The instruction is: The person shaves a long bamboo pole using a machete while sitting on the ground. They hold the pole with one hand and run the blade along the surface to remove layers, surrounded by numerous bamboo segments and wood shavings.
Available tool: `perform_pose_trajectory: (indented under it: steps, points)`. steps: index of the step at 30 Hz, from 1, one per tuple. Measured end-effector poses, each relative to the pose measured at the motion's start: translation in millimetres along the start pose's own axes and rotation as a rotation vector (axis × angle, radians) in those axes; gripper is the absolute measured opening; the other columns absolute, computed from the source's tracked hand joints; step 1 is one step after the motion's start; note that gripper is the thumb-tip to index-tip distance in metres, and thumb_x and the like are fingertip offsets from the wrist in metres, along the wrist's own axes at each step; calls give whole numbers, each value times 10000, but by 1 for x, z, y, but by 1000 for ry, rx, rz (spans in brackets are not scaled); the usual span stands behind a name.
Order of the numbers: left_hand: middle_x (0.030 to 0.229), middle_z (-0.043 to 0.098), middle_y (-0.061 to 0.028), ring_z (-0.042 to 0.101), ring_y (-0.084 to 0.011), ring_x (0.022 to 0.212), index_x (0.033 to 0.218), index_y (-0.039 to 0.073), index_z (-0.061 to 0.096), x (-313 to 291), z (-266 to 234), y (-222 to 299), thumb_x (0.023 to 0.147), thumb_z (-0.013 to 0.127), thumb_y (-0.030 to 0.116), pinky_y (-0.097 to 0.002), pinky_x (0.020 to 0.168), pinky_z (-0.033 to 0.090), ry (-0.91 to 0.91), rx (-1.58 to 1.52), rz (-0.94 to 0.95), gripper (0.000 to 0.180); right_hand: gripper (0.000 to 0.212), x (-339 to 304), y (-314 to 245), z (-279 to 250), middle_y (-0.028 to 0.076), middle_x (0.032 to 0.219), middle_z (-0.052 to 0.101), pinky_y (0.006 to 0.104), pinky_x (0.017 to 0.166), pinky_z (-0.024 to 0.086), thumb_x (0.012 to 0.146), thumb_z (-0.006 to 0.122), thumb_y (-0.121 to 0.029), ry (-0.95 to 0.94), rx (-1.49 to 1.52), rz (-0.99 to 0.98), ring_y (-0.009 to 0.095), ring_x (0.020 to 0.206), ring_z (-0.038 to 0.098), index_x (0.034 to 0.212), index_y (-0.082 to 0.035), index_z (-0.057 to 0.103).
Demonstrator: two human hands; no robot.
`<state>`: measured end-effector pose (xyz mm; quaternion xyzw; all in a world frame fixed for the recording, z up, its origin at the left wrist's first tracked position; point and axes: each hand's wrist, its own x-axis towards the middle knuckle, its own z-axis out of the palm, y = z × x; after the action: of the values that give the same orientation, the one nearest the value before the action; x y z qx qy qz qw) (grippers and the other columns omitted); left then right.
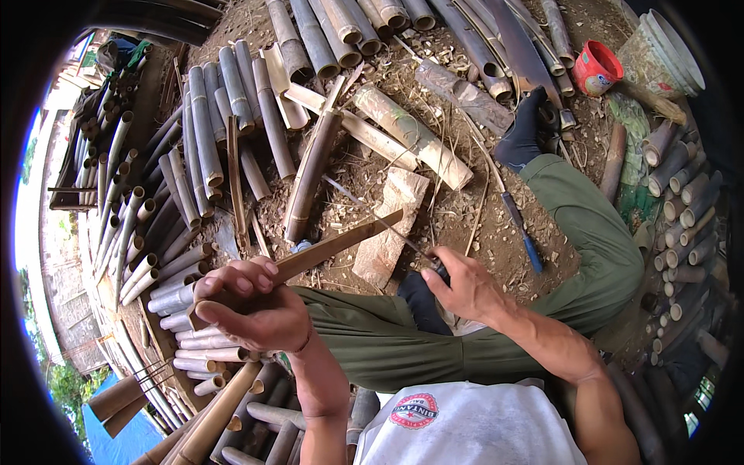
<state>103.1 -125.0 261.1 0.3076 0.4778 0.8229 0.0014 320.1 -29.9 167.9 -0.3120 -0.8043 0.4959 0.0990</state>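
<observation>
above the left thigh, held a flat bamboo strip [337, 246] in the left hand [252, 306], with the fingers half curled over it and the thumb bent beneath. slanted the strip forward and to the right, with its far end over a pale wooden board [401, 194] on the ground. between the legs, gripped the dark handle of a thin-bladed knife [416, 246] in the right hand [474, 287], with the fingers closed round it. pointed the blade forward and to the left, crossing the far part of the strip in view; could not tell whether metal touched bamboo. sat in green trousers [593, 225] with legs folded before chip-strewn soil [496, 240]. had a dark bamboo piece [314, 178] leftward of the board, a split bamboo length [415, 138] just beyond it, and a blue-handled tool [532, 249] lying to the right. farther ahead, past the dark-socked right foot [523, 132], noted a red pail [595, 68] near a dirty white bucket [659, 58]. saw more bamboo tubes [312, 35] ahead and along both sides.
</observation>
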Motion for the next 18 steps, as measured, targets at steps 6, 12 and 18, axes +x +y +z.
perform_pose_trajectory:
  steps: [6, 12, 18]
  points:
    - [671, 372, -2, 335, -84, 486, 884, 123, 395, -21, 17, -3, 1004, 348, 537, -212, 429, 338, 133, 242, 61, 433, 279, 16, -48, 24, 208, 764, 619, 396, 468, 524, 918, 609, -240, 82, 88, -376, 330, 582, 650, 867, 12, 500]
    - [650, 347, 16, 300, -73, 489, 873, 136, 397, -18, 19, -7, 994, 372, 548, -208, 443, 328, 183, 280, 61, 430, 267, 31, -11, 32, 208, 715, 608, 417, 489, 536, 913, 614, -235, -68, 99, -98, 336, 558, 642, 848, -2, 501]
    - [638, 334, 32, 274, -69, 489, 869, 142, 416, -13, 16, -6, 988, 395, 548, -213, 451, 312, 199, 310, 59, 423, 271, 56, 55, 63, 89, 558, 550, 314, 354, 420, 948, 556, -257, -161, -102, 164, 185, 397, 495, 852, -8, 517]
